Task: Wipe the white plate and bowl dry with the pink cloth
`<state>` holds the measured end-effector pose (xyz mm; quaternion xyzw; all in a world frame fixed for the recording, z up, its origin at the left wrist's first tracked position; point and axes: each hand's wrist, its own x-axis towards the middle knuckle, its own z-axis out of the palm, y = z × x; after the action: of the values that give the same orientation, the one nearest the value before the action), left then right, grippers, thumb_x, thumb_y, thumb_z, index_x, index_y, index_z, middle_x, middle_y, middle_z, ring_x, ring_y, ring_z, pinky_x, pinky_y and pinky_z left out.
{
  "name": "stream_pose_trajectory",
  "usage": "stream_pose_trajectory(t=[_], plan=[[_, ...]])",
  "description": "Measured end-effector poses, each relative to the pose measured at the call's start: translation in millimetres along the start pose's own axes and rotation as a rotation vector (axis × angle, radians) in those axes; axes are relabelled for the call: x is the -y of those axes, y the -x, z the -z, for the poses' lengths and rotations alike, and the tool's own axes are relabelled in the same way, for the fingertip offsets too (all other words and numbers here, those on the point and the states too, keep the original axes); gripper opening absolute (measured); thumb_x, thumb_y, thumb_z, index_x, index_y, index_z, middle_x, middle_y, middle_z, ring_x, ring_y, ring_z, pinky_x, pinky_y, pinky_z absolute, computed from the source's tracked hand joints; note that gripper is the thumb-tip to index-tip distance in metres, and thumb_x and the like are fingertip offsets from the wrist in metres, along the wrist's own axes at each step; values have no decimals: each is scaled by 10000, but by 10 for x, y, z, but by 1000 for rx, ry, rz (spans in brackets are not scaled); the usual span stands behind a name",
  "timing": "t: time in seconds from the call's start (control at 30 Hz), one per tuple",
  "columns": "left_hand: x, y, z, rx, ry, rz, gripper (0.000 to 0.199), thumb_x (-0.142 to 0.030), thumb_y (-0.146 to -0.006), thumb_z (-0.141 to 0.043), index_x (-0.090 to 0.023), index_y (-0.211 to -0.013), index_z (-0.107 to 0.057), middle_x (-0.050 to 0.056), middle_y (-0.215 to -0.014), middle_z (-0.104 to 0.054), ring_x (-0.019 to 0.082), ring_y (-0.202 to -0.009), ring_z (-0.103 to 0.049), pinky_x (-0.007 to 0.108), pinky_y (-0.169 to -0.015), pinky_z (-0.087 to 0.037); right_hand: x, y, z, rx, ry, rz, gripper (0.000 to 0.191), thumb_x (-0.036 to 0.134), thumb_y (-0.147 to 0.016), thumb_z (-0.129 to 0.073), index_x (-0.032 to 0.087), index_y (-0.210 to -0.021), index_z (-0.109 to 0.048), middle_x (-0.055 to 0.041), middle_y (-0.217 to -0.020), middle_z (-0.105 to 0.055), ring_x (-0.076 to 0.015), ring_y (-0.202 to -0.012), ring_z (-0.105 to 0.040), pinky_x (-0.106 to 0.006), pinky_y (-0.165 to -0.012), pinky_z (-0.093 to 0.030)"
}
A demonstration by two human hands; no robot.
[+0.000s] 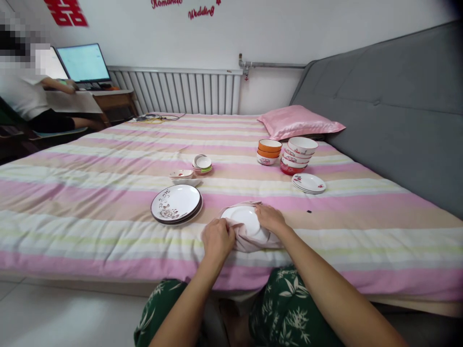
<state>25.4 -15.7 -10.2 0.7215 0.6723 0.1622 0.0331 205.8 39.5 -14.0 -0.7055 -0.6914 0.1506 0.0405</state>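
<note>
A white plate [243,218] lies on the near edge of the bed, wrapped partly in a pale pink cloth [253,242]. My left hand [217,239] grips the plate's left rim through the cloth. At the plate's right rim my right hand [269,218] holds plate and cloth together. A stack of flower-patterned plates with dark rims [176,204] sits just left of them.
On the striped bedspread [90,193] are small dishes [183,175], small bowls [202,164], orange bowls [269,151], white-and-red bowls [298,154] and small plates [308,183]. A pink pillow [300,121] lies by the grey headboard [390,106]. A person [32,96] sits at a desk far left.
</note>
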Motion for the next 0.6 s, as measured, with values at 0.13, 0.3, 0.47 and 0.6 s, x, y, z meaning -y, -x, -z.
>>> stream_pose_trajectory(t=[0.13,0.3,0.47,0.6], plan=[[-11,2,14,16,-33,0,135,-225,-803,-456,-182,-760,-576,74,-810,-639,209,-778,-589,292,-633,-361,-36,-36,-11,-48,-24,-22,397,213,-855,-351,252,-1180,-575,-86,-1127,-640,-246,-1033,-584,-359,-851,-431],[-50,8,44,50,-68,24,149,-217,-824,-438,-172,-827,-580,92,-860,-641,226,-823,-594,303,-650,-380,-99,-90,-54,-134,-78,-95,386,193,-827,-412,321,-1130,-613,-38,-1064,-671,-235,-997,-599,-329,-798,-460],[-59,15,31,54,-128,53,214,-200,-856,-382,-143,-861,-589,127,-850,-653,256,-832,-604,332,-684,-400,-177,-120,-89,-227,-129,-193,382,172,-826,-404,284,-1127,-613,-59,-1107,-644,-225,-1006,-589,-308,-784,-459],[-28,12,13,62,-140,64,218,-159,-845,-375,-130,-874,-590,141,-844,-656,261,-828,-611,330,-683,-410,-200,-131,-87,-261,-151,-267,357,227,-866,-362,257,-1133,-597,-91,-1118,-622,-229,-1006,-588,-323,-787,-448]])
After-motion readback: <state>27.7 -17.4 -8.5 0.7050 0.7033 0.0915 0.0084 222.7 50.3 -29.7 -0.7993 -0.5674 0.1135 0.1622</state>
